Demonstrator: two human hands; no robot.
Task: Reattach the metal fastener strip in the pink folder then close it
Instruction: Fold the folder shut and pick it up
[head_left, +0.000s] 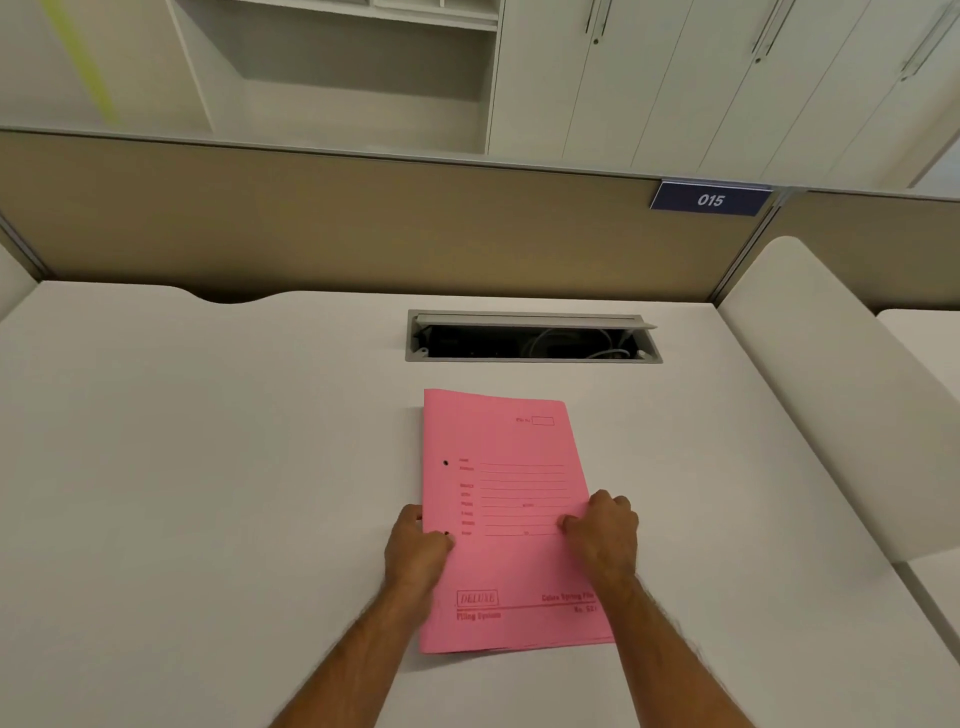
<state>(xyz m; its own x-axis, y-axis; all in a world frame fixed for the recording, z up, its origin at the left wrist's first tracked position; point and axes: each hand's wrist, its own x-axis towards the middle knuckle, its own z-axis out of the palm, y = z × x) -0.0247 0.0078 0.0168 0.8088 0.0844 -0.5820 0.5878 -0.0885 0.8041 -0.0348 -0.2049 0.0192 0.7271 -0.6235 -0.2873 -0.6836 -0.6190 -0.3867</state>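
Head view shows the left hand (415, 545) gripping the spine edge and the right hand (602, 525) pinching the open edge of the closed pink folder (511, 519) on the desk (208, 441) (fastener strip unseen). Opening probably comes next.

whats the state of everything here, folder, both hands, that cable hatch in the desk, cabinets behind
pink folder: closed, flat on the desk, printed cover up
left hand: on the folder's left edge, thumb on the cover by the lower punch hole
right hand: on the right edge, fingers curled over it
cable hatch: lid open, cables visible inside
cabinet doors: shut
metal fastener strip: not visible
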